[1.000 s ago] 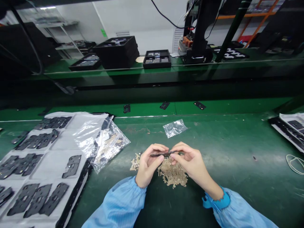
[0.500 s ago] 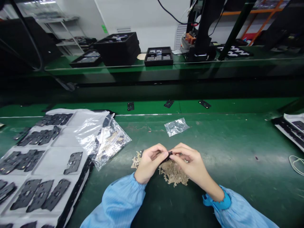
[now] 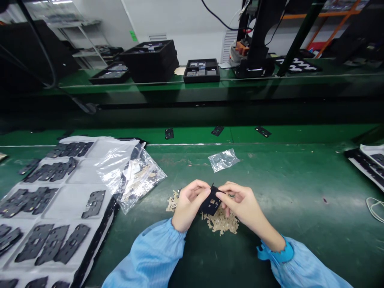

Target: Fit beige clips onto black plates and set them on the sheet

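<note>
Between my two hands is a flat black plastic part [image 3: 211, 203] with small cut-outs, tilted so its broad face shows. My left hand [image 3: 192, 202] pinches its left edge between thumb and fingers. At the upper right edge, the thumb and fingers of my right hand [image 3: 240, 200] are closed on the same part. Beneath it lies a pile of small beige pieces [image 3: 222, 224], partly covered by the part and my hands. More beige pieces [image 3: 172, 203] lie just left of my left hand.
On the left, a white tray [image 3: 60, 204] carries several similar black parts. A clear bag [image 3: 141, 180] of small pieces overlaps its edge. A small clear bag [image 3: 223, 160] lies ahead, with three black parts [image 3: 217, 131] beyond. Black boxes [image 3: 150, 62] stand on the raised shelf.
The black part has turned between my fingers from nearly edge-on to showing its broad face. Both hands stay close together above the beige pile. The view has shifted slightly.
</note>
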### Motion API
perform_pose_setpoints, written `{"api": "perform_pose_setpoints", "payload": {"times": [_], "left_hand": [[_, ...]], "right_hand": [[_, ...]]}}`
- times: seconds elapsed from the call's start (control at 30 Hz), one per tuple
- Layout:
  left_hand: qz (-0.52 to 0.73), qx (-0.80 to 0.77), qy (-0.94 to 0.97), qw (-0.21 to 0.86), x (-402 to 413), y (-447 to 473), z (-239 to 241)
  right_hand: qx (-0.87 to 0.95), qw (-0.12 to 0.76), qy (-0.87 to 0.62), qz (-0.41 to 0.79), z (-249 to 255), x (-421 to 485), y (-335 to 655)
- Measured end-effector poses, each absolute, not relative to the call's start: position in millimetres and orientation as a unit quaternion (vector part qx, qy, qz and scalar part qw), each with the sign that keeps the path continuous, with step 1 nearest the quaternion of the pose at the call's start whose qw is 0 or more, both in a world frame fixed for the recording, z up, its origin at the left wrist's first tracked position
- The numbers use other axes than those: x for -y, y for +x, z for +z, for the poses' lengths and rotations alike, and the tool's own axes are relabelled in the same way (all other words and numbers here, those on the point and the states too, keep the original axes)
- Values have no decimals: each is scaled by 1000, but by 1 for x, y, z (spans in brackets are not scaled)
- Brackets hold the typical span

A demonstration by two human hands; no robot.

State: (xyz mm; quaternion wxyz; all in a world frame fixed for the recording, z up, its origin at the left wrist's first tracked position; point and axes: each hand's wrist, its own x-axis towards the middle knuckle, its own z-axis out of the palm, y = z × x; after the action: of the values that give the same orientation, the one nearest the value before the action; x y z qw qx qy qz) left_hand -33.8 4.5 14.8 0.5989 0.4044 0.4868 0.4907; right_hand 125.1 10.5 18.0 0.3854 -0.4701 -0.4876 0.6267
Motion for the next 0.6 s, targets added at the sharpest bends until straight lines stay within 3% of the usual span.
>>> {"api": "perform_pose_setpoints", "payload": {"times": [0.3,0.6], "left_hand": [[484,-550,457,505,-3,-30,8],[480,-521,431,559,-5,-34,14]], "right_hand": [[506,390,-463,615,15,-9,125],[512,379,-456,622,19,-10,125]]}}
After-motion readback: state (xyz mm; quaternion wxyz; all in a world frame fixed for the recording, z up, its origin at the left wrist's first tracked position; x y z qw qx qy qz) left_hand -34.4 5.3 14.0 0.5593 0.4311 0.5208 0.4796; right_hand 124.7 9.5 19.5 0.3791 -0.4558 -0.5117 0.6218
